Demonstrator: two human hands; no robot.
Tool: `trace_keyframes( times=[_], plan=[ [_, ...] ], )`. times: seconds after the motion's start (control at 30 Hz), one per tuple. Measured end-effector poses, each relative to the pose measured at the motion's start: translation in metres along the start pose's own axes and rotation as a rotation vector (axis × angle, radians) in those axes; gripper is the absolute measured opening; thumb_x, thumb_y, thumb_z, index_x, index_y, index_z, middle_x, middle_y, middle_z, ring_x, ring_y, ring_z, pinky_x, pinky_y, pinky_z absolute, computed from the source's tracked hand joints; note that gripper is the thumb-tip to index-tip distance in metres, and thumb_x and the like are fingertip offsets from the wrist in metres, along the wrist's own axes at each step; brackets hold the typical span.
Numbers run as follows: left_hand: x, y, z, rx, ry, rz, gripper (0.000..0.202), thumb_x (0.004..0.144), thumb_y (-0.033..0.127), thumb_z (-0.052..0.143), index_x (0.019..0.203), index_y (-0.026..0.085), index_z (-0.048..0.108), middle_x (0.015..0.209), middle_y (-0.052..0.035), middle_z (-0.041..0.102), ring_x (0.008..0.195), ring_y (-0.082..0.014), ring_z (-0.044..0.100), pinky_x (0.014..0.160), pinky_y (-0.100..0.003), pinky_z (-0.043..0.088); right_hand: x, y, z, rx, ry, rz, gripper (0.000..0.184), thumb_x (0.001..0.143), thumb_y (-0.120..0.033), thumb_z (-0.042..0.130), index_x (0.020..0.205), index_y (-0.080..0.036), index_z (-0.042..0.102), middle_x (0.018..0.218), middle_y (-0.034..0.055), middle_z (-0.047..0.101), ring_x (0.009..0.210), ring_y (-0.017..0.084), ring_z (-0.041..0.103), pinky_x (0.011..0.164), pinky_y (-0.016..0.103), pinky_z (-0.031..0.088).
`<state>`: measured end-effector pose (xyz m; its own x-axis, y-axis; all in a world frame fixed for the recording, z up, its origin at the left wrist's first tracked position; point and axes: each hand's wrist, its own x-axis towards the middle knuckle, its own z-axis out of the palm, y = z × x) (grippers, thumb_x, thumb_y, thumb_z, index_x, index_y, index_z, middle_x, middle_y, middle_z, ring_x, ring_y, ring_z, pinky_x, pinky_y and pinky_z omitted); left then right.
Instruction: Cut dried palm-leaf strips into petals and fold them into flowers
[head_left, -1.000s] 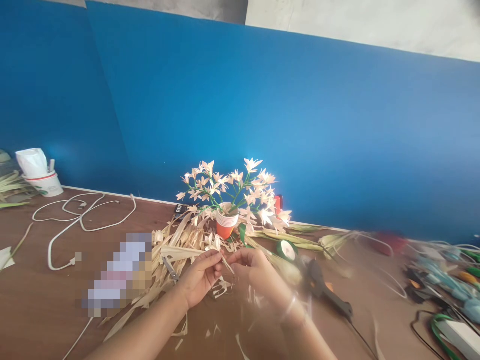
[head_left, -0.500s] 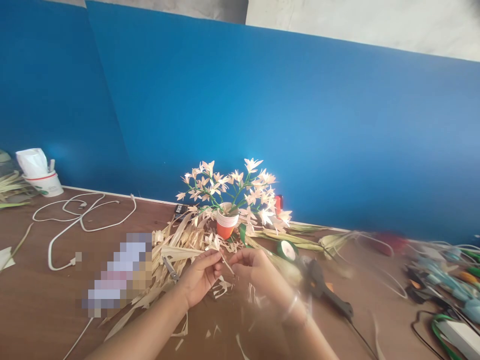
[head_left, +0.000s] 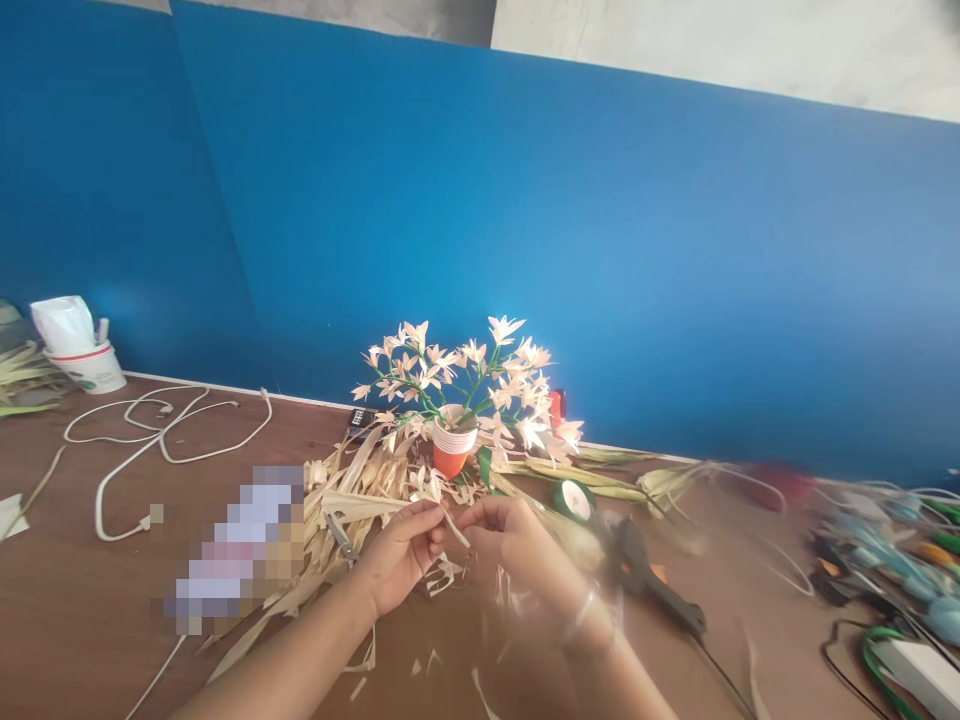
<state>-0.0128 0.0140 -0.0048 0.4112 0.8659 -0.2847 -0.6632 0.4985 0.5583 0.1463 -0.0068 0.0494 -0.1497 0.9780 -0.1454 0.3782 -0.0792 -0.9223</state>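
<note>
My left hand point(head_left: 401, 560) and my right hand point(head_left: 510, 540) meet low over the brown table point(head_left: 97, 620), both pinching a small pale straw flower on a thin stem point(head_left: 439, 500). The left fingers are curled round the stem just under the petals. The right thumb and forefinger pinch its lower end. Just behind the hands stands an orange paper cup point(head_left: 452, 450) holding a bunch of finished pale flowers on green stems point(head_left: 465, 375).
A heap of dried leaf strips point(head_left: 352, 495) lies left of the hands with small pliers point(head_left: 341, 537) on it. Green tape roll point(head_left: 573, 499) and a black glue gun point(head_left: 652, 585) lie to the right. White cables point(head_left: 161, 430) and a white cup point(head_left: 86, 365) sit far left. Blurred tools crowd the right edge.
</note>
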Motion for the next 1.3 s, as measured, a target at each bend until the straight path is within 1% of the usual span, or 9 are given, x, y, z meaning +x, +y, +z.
trace_keyframes(
  times=[0.1, 0.23, 0.53, 0.67, 0.8, 0.9, 1.0, 1.1, 1.3],
  plan=[
    [0.000, -0.001, 0.000, 0.016, -0.001, 0.004, 0.015, 0.061, 0.012, 0.079, 0.070, 0.009, 0.066, 0.062, 0.0022, 0.056, 0.050, -0.0030, 0.051, 0.045, -0.013, 0.042, 0.000, 0.000, 0.000, -0.008, 0.006, -0.013, 0.011, 0.068, -0.018, 0.057, 0.074, -0.014, 0.066, 0.065, -0.0001, 0.062, 0.056, 0.010, 0.050, 0.053, 0.021, 0.038],
    [0.000, -0.001, 0.000, 0.022, 0.006, 0.010, 0.017, 0.061, 0.013, 0.079, 0.070, 0.010, 0.066, 0.061, 0.0024, 0.056, 0.050, -0.0028, 0.050, 0.045, -0.012, 0.042, 0.001, -0.001, 0.001, 0.010, -0.007, -0.033, 0.013, 0.068, -0.020, 0.058, 0.075, -0.013, 0.066, 0.068, 0.0021, 0.064, 0.059, 0.012, 0.053, 0.055, 0.022, 0.040],
    [-0.001, -0.001, 0.001, 0.055, 0.003, 0.014, 0.017, 0.061, 0.016, 0.079, 0.071, 0.010, 0.067, 0.061, 0.0027, 0.056, 0.050, -0.0025, 0.049, 0.046, -0.013, 0.040, -0.001, -0.004, 0.003, 0.048, -0.005, -0.005, 0.013, 0.068, -0.020, 0.059, 0.075, -0.013, 0.066, 0.067, 0.0016, 0.065, 0.057, 0.012, 0.054, 0.053, 0.021, 0.041],
    [-0.002, 0.000, 0.003, 0.088, 0.006, 0.040, 0.017, 0.061, 0.017, 0.079, 0.072, 0.011, 0.067, 0.063, 0.0027, 0.058, 0.050, -0.0018, 0.048, 0.046, -0.012, 0.039, 0.000, -0.002, 0.000, 0.020, 0.012, -0.020, 0.013, 0.066, -0.018, 0.058, 0.074, -0.014, 0.067, 0.064, -0.0001, 0.062, 0.055, 0.010, 0.051, 0.051, 0.020, 0.038],
    [-0.003, 0.001, 0.004, 0.127, 0.045, 0.065, 0.019, 0.059, 0.018, 0.080, 0.072, 0.012, 0.068, 0.068, 0.0014, 0.062, 0.050, -0.0019, 0.050, 0.048, -0.012, 0.040, -0.001, -0.004, -0.005, 0.038, 0.042, 0.029, 0.013, 0.066, -0.021, 0.060, 0.076, -0.015, 0.067, 0.056, -0.0032, 0.056, 0.047, 0.008, 0.044, 0.045, 0.020, 0.034],
    [-0.004, -0.001, 0.006, 0.162, 0.047, 0.087, 0.019, 0.057, 0.018, 0.081, 0.068, 0.012, 0.066, 0.062, 0.0019, 0.061, 0.051, -0.0037, 0.052, 0.049, -0.013, 0.041, -0.003, -0.006, -0.005, 0.067, 0.032, 0.007, 0.014, 0.067, -0.022, 0.059, 0.076, -0.014, 0.067, 0.061, -0.0012, 0.061, 0.051, 0.009, 0.048, 0.048, 0.020, 0.037],
    [-0.005, -0.002, 0.008, 0.227, 0.026, 0.108, 0.019, 0.058, 0.021, 0.080, 0.068, 0.012, 0.066, 0.056, 0.0017, 0.059, 0.052, -0.0057, 0.053, 0.052, -0.015, 0.041, -0.002, -0.005, 0.000, 0.044, 0.016, -0.030, 0.013, 0.068, -0.021, 0.058, 0.075, -0.013, 0.067, 0.065, 0.0010, 0.064, 0.057, 0.012, 0.052, 0.053, 0.022, 0.040],
    [-0.006, -0.002, 0.009, 0.277, 0.025, 0.124, 0.020, 0.058, 0.023, 0.079, 0.068, 0.011, 0.066, 0.055, 0.0005, 0.060, 0.053, -0.0071, 0.053, 0.052, -0.016, 0.041, 0.000, 0.000, 0.004, 0.009, 0.028, -0.054, 0.013, 0.068, -0.021, 0.058, 0.074, -0.013, 0.067, 0.067, 0.0020, 0.066, 0.060, 0.013, 0.055, 0.056, 0.023, 0.041],
    [-0.004, -0.003, 0.009, 0.333, 0.048, 0.160, 0.019, 0.059, 0.024, 0.078, 0.066, 0.012, 0.065, 0.055, -0.0009, 0.062, 0.053, -0.0086, 0.054, 0.054, -0.018, 0.041, 0.003, 0.009, 0.006, -0.077, 0.079, -0.049, 0.015, 0.070, -0.024, 0.059, 0.076, -0.014, 0.068, 0.067, 0.0028, 0.068, 0.060, 0.014, 0.058, 0.054, 0.022, 0.042]
  ],
)
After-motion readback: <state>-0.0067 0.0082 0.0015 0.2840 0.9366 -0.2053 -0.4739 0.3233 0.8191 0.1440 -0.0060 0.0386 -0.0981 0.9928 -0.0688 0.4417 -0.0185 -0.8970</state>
